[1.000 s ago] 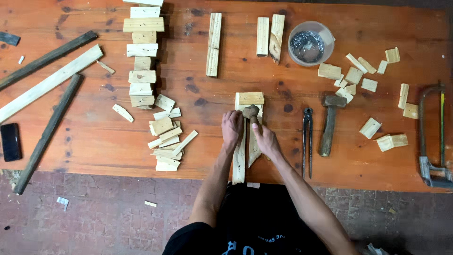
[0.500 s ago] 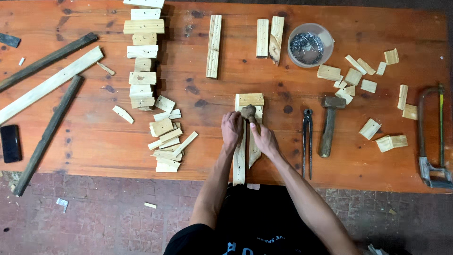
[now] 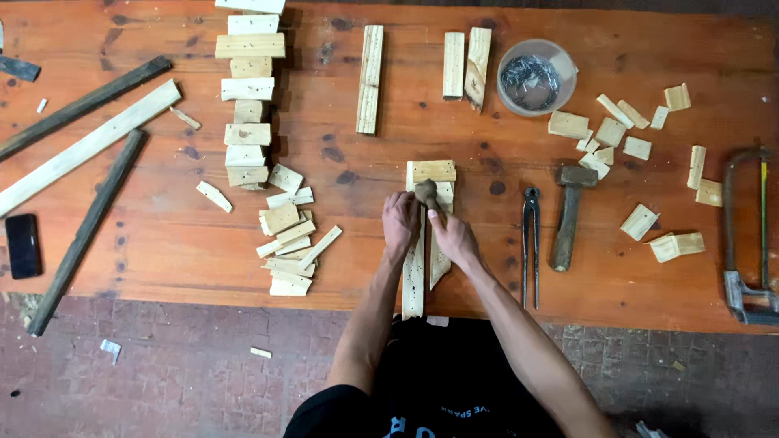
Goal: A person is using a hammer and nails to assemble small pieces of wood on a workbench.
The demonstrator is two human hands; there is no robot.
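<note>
clear plastic tub (image 3: pixel 568 61) holds a heap of nails (image 3: pixel 529 77)

The right hand (image 3: pixel 456 240) covered the hammer (image 3: pixel 427 193) handle; only the head showed. The left hand (image 3: pixel 401 221) hid part of the strips (image 3: pixel 413 280) beneath. The top block (image 3: pixel 251 5) was cut by the upper edge. The bowl (image 3: pixel 535 77) contents were too small to identify.

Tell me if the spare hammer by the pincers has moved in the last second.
No. The spare hammer lies just right of the pincers, head toward the nail tub, as it did a second ago.
</note>
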